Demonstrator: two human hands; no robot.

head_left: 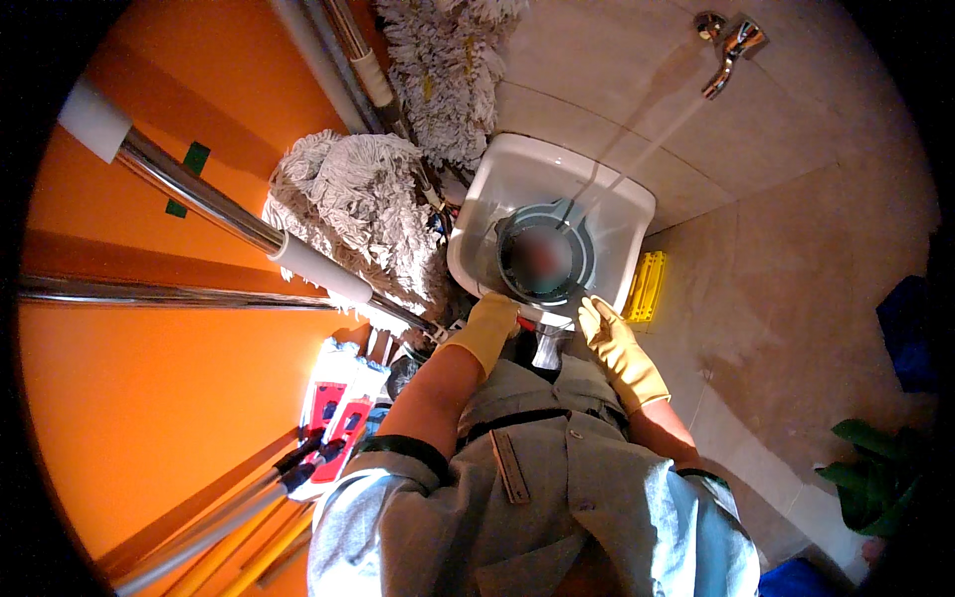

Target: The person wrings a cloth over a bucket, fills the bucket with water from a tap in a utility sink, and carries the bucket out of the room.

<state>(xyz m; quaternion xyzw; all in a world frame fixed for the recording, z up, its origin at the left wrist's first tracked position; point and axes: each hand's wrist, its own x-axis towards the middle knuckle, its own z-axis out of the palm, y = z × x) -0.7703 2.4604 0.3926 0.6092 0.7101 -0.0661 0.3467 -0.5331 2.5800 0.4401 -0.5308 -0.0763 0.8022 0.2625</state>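
Note:
Yellow rubber gloves cover both of my hands at the near rim of a white utility sink (477, 201). My left hand (489, 327) is curled on a small red handle (526, 322); most of it is hidden in the fingers. My right hand (618, 347) is by the near right corner, fingers extended, with nothing visible in it. Inside the sink sits a round grey bucket (589, 246), its contents blurred. From the chrome wall tap (727, 63), a thin stream of water falls towards the bucket. A pale fan-shaped object (550, 348) shows below the rim; I cannot tell what it is.
String mops (358, 194) and a fluffy grey mop head (448, 82) crowd the left of the sink. Metal poles (201, 190) cross before the orange wall (186, 366). Red-and-white flat mop heads (343, 422) stand lower left. A yellow plastic piece (646, 286) is right of the sink.

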